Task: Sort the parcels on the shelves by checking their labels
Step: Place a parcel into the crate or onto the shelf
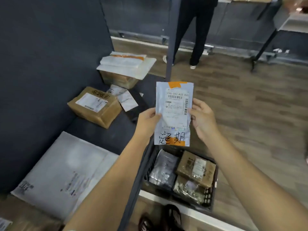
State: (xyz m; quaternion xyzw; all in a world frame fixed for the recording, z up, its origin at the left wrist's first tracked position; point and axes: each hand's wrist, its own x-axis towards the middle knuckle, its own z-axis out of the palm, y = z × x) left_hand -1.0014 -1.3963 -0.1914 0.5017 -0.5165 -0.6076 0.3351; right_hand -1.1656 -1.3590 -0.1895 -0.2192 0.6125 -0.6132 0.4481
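Note:
I hold a flat white mailer parcel (173, 104) upright between both hands, its printed label and barcode facing me, orange tape at top and bottom, black handwriting near the bottom. My left hand (148, 120) pinches its left edge and my right hand (202, 119) grips its right edge. On the dark shelf (106, 135) to the left lie a taped brown box (95, 106), a large white padded mailer (66, 165), and a stack of white mailers on a carton (125, 67).
A black crate (210, 202) on the wood floor below my hands holds a grey bag and brown taped parcels. A shelf upright post (170, 47) rises behind the held parcel. Another person's legs (196, 30) stand farther back by more shelving. My sandalled feet (166, 219) show at bottom.

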